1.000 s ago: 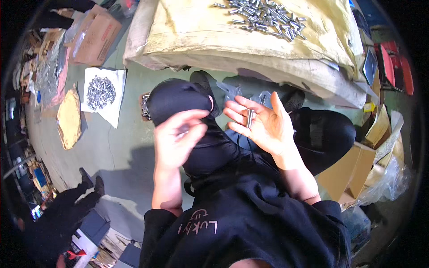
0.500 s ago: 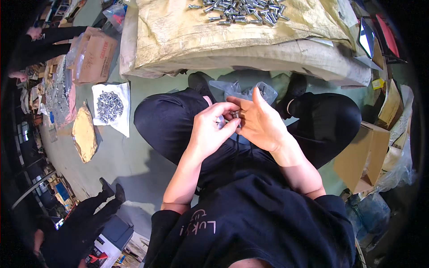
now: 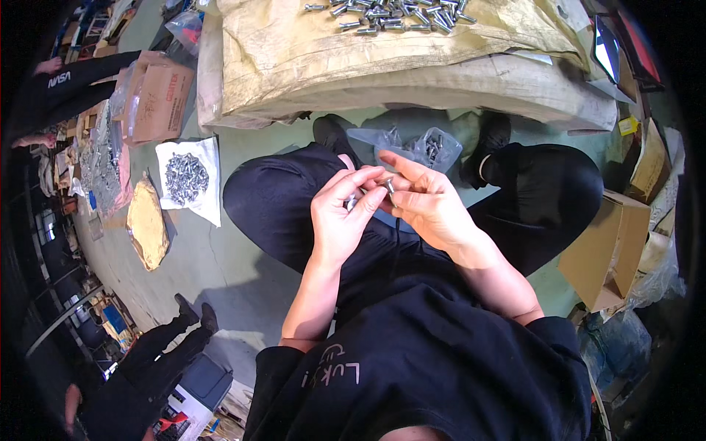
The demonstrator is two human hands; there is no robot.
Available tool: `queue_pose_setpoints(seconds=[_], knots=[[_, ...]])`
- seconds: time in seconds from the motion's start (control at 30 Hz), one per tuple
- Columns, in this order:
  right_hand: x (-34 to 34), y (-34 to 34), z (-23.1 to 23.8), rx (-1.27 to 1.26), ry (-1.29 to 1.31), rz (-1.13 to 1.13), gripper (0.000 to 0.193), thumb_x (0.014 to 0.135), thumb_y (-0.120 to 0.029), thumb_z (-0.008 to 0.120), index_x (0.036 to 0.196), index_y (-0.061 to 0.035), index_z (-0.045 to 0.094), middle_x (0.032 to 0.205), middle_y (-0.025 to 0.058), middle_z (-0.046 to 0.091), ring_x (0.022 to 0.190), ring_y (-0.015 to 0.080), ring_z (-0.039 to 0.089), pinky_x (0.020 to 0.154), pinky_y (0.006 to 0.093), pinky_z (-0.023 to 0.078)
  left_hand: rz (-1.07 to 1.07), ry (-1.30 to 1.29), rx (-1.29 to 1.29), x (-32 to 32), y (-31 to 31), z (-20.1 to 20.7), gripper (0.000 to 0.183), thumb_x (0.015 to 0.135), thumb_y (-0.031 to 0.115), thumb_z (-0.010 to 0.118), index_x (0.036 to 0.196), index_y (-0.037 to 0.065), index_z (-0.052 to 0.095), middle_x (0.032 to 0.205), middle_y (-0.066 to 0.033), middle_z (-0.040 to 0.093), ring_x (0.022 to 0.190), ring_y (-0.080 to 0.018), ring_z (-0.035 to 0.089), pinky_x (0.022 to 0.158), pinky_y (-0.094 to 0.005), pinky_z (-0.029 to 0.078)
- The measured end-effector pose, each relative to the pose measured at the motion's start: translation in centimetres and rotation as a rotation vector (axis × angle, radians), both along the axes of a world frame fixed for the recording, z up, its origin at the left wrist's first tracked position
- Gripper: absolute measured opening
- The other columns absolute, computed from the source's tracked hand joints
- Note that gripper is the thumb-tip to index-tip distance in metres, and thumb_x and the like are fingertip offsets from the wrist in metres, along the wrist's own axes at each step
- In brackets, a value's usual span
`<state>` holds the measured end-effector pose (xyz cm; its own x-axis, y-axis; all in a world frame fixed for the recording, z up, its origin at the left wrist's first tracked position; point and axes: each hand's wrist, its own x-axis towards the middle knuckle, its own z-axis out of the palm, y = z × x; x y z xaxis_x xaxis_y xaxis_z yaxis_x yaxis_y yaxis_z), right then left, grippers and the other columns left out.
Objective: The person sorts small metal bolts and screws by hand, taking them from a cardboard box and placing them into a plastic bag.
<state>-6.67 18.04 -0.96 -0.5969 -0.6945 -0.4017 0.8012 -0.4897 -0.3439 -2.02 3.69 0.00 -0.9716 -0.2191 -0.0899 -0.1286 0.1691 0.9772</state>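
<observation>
Both my hands meet above my lap, fingertips close together. A small shiny metal bolt [image 3: 390, 186] stands between them, pinched by the thumb and fingers of my right hand [image 3: 435, 213]. The fingertips of my left hand [image 3: 340, 217] touch or nearly touch that bolt. Inside the curl of my left hand another shiny metal piece [image 3: 351, 200] shows; its shape is mostly covered by the fingers. Just beyond my hands, a clear plastic bag [image 3: 421, 149] with small metal parts lies on the floor between my feet.
Ahead is a low surface under a yellowish cover [image 3: 294, 66], bearing a pile of bolts [image 3: 401, 16]. To the left lie a white sheet [image 3: 208, 202] with small metal parts, a yellowish slab [image 3: 147, 224] and a cardboard box [image 3: 158, 99]. An open carton [image 3: 607, 253] stands right. Other people are at left.
My right hand has turned from an open palm to a pinch on the bolt, its fingers bending in. My left hand stays close, with its fingertips at the bolt.
</observation>
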Motion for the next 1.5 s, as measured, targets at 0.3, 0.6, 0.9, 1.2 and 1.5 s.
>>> queue_pose_setpoints(seconds=[0.3, 0.6, 0.9, 1.2, 1.5], knots=[[0.2, -0.8, 0.3, 0.343, 0.509, 0.027, 0.065, 0.074, 0.011, 0.051, 0.132, 0.0018, 0.023, 0.113, 0.0152, 0.051, 0.100, 0.0161, 0.051, 0.087, 0.0271, 0.040, 0.131, -0.224, 0.482, 0.3, -0.4, 0.0, 0.012, 0.080, 0.002, 0.057, 0.092, 0.000, 0.060, 0.076, -0.0026, 0.058, 0.059, -0.0043, 0.046, 0.048, -0.0179, 0.036], [0.9, 0.0, -0.2, 0.247, 0.319, 0.085, 0.032, 0.078, -0.002, 0.058, 0.108, 0.0056, 0.052, 0.088, 0.0101, 0.062, 0.074, 0.0130, 0.059, 0.066, 0.0225, 0.047, 0.291, -0.028, 0.801, 0.7, 0.3, -0.5, 0.015, 0.084, 0.004, 0.051, 0.098, 0.000, 0.056, 0.093, -0.0121, 0.059, 0.052, -0.0039, 0.042, 0.043, -0.0165, 0.033], [1.4, -0.7, -0.1, 0.307, 0.361, -0.177, 0.021, 0.079, -0.004, 0.059, 0.099, 0.0029, 0.058, 0.081, 0.0077, 0.061, 0.065, 0.0098, 0.056, 0.061, 0.0210, 0.046, 0.263, 0.022, 0.699, 1.1, 0.8, -0.1, 0.024, 0.083, 0.004, 0.053, 0.106, -0.001, 0.053, 0.092, -0.0108, 0.059, 0.052, -0.0040, 0.041, 0.044, -0.0166, 0.034], [1.6, -0.8, -0.1, 0.302, 0.516, -0.190, 0.022, 0.078, -0.001, 0.059, 0.100, 0.0022, 0.058, 0.080, 0.0039, 0.055, 0.068, 0.0090, 0.055, 0.062, 0.0199, 0.046, 0.210, 0.053, 0.563, 1.3, 0.2, 0.3, 0.020, 0.082, 0.003, 0.053, 0.102, -0.003, 0.055, 0.078, -0.0040, 0.055, 0.052, -0.0053, 0.042, 0.042, -0.0177, 0.034], [1.5, -0.8, 0.0, 0.276, 0.447, -0.192, 0.023, 0.078, -0.001, 0.059, 0.100, 0.0027, 0.058, 0.080, 0.0043, 0.056, 0.067, 0.0098, 0.055, 0.062, 0.0201, 0.046, 0.196, 0.083, 0.380, 1.4, 0.1, 1.0, 0.024, 0.075, -0.008, 0.056, 0.099, -0.003, 0.056, 0.090, -0.0066, 0.059, 0.062, -0.0025, 0.045, 0.054, -0.0152, 0.038]])
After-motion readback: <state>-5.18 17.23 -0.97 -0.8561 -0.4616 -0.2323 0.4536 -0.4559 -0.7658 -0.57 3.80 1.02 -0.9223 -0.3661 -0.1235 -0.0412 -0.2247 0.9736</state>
